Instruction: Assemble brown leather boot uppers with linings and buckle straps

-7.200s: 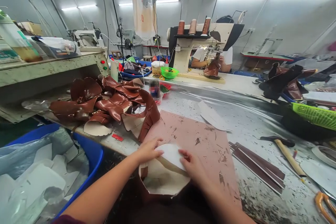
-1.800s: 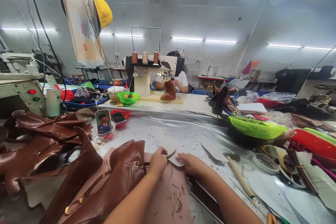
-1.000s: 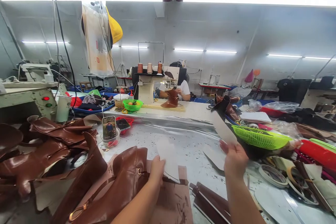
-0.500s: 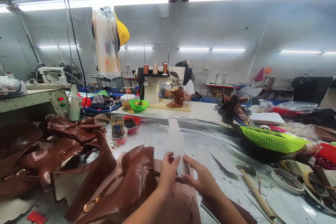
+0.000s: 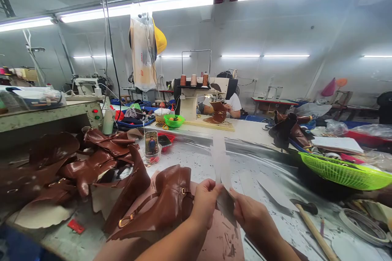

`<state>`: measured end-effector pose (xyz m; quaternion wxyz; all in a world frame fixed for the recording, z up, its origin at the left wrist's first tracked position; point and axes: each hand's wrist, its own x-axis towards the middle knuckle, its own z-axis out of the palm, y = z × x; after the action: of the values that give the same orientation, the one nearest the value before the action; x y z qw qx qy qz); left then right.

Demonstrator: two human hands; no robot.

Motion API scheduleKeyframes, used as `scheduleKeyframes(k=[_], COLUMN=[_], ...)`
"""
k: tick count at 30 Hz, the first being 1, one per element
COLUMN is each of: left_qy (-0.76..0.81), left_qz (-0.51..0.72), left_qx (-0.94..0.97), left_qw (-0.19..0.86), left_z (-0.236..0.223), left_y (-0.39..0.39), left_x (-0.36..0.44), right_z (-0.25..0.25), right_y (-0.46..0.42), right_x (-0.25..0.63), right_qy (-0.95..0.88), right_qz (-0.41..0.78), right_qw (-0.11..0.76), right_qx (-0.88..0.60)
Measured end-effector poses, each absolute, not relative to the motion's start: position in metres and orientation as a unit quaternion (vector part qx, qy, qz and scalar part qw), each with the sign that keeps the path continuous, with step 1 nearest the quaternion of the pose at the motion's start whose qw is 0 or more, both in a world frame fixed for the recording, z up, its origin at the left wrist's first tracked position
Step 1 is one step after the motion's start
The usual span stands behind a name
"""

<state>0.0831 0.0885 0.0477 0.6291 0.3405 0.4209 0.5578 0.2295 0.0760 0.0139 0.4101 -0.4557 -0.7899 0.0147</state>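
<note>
1. Our left hand (image 5: 204, 203) and right hand (image 5: 249, 212) meet low in the frame, fingers pinched on a pale grey piece (image 5: 223, 171) that stands upright between them; its lower part is darker and hard to make out.
2. Beneath lies a pink mat (image 5: 221, 241), cut off by the lower edge.
3. Just left of our left hand lies a brown boot upper (image 5: 167, 204) (buckle showing), and beyond it a heap of brown leather (image 5: 92, 163).
4. To the right a hammer (image 5: 309, 220) lies on the table (image 5: 196, 163), its handle cut off.
5. Farther off stand a phone (image 5: 151, 143) and a green basket (image 5: 343, 171).
6. A sewing machine (image 5: 196, 98) half hides a person (image 5: 234, 104) behind it.
</note>
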Motion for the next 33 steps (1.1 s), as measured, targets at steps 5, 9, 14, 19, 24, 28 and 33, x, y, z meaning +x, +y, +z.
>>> scheduleKeyframes(k=[5,9,14,19,24,28,33], left_qy=[0.443,0.440,0.387,0.365,0.368,0.284,0.292], left_qz=[0.625,0.672,0.664,0.655,0.593,0.551,0.564], left_qx=[0.330,0.278,0.288,0.290,0.316,0.324,0.353], left_qw=[0.552,0.527,0.571,0.595,0.643,0.714,0.687], left_z=[0.051,0.051,0.054,0.053,0.050,0.058,0.062], left_y=[0.105,0.111,0.100,0.093,0.085,0.075,0.064], left_x=[0.062,0.044,0.048,0.049,0.051,0.054,0.056], right_z=[0.053,0.056,-0.004,-0.026,0.012,0.030,0.032], right_y=[0.070,0.088,0.130,0.124,0.090,0.081,0.072], right_x=[0.282,0.310,0.254,0.207,0.192,0.189,0.189], right_qy=[-0.599,-0.436,-0.706,-0.751,-0.813,-0.777,-0.699], right_qz=[-0.139,-0.230,-0.038,-0.016,0.031,0.095,0.254], right_qw=[0.487,0.449,0.181,0.224,0.398,0.435,0.491], right_qx=[-0.620,-0.745,-0.683,-0.622,-0.424,-0.445,-0.454])
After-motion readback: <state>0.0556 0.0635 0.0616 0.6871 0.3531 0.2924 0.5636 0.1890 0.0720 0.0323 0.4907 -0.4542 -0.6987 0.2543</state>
